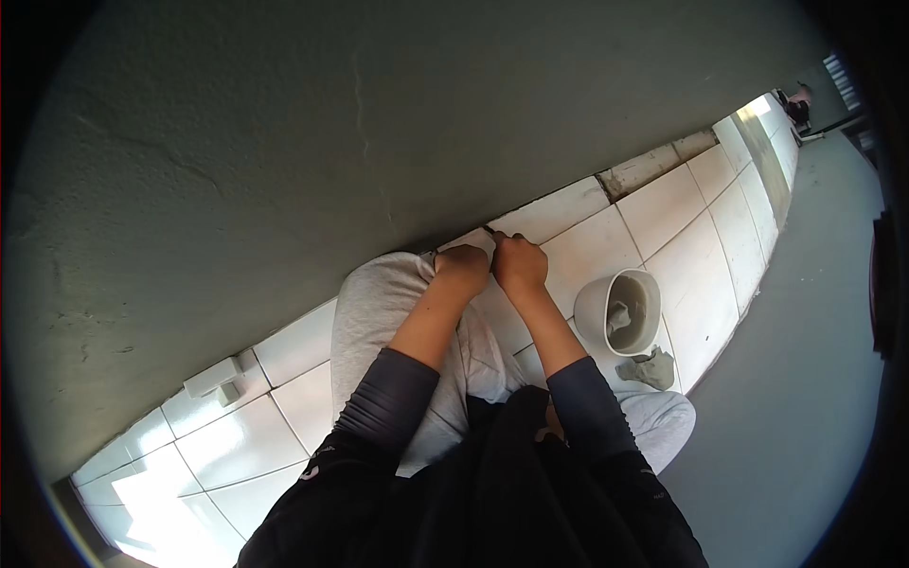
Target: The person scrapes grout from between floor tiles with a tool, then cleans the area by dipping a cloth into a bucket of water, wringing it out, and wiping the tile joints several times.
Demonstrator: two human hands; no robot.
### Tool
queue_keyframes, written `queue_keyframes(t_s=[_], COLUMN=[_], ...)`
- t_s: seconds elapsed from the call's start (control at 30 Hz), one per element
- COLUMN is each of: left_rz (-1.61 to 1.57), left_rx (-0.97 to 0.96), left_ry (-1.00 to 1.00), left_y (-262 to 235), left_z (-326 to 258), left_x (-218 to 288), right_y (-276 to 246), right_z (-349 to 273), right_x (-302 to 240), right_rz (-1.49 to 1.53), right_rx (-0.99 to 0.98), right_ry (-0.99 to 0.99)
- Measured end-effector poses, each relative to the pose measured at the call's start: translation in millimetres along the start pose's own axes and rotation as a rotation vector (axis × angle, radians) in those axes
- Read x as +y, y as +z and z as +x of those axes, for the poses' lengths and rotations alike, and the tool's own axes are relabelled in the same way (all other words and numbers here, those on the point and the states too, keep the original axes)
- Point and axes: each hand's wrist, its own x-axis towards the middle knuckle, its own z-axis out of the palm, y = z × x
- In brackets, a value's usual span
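Note:
My left hand (463, 269) is curled closed low down by the grey wall (256, 180), where it meets the tiled floor. Right beside it, my right hand (520, 265) is closed too, its fingers bent down at the same seam. A small dark bit shows at the right fingertips, too small to name. What either hand grips is hidden. Between and around the hands lie white floor tiles (594, 248). To the right stands a whitish plastic tub (592, 310) with a greyish content and a pale lump inside.
A crumpled grey rag (649, 370) lies by the tub, near my bent knee. Far left, white tile pieces (216, 381) rest against the wall. Along the wall, a rough, dirty strip (653, 171) breaks the tile edge. Another grey wall (791, 379) bounds the right side.

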Motion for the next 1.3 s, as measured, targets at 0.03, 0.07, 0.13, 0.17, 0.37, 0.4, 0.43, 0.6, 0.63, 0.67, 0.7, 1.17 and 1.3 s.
queue_keyframes(t_s=[0.03,0.07,0.13,0.17,0.37,0.4,0.43,0.6,0.63,0.67,0.7,1.17,1.3], left_rz=[-0.014,-0.029,0.026,0.060,0.012,0.010,0.000,-0.027,-0.013,0.000,0.000,-0.022,-0.011], left_rx=[0.004,0.007,0.046,0.071,0.050,0.047,0.050,0.066,0.057,0.048,0.044,0.035,0.030], left_ry=[0.009,0.018,0.023,0.033,0.048,0.048,0.045,0.044,0.037,0.030,0.026,0.038,0.006], left_y=[1,1,-5,-9,3,4,5,6,5,3,2,2,3], left_z=[-1,-2,3,6,2,2,2,2,0,0,-1,2,2], left_x=[-1,-2,-7,-10,-6,-4,-2,-1,0,1,2,1,3], right_y=[-2,-2,-3,-4,4,6,8,2,-1,-3,0,2,6], right_z=[0,0,5,8,-2,-4,-5,-5,-6,-6,-7,-2,-8], right_x=[0,0,-8,-12,-2,-1,-1,3,2,1,1,0,-6], right_rz=[-0.011,-0.023,0.002,0.011,0.010,0.009,0.010,0.033,0.005,-0.024,-0.023,-0.056,-0.031], right_rx=[0.010,0.020,0.055,0.071,0.067,0.064,0.072,0.071,0.044,0.017,0.012,0.004,0.044], right_ry=[-0.052,-0.105,-0.090,-0.073,-0.102,-0.101,-0.061,-0.085,-0.087,-0.090,-0.092,-0.102,-0.038])
